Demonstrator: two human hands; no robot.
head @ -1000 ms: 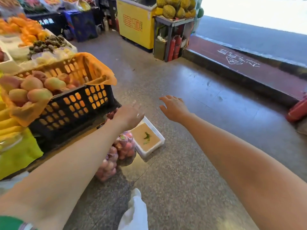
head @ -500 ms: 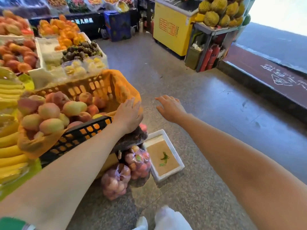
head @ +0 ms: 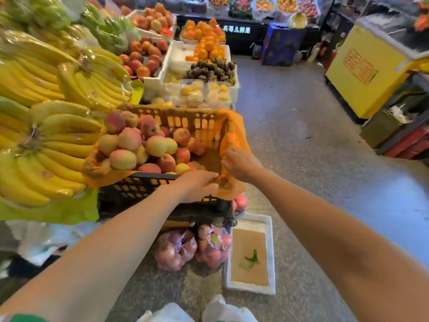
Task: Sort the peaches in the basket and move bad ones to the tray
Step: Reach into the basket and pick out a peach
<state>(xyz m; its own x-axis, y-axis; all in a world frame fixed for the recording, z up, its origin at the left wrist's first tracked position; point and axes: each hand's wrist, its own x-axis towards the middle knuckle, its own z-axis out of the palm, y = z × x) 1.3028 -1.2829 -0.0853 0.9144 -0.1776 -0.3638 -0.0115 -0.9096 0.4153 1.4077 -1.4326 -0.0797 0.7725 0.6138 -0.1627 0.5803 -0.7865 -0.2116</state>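
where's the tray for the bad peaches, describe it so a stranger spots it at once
Find the black basket of peaches lined with orange paper, beside the bananas. On the floor below its right corner, right of two bags of fruit, lies the tray: a shallow white foam box, brown-lined, holding only green leaves, no fruit.

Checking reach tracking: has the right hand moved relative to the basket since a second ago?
Yes. The right hand went left, from over the floor beside the basket onto the liner at its right corner.
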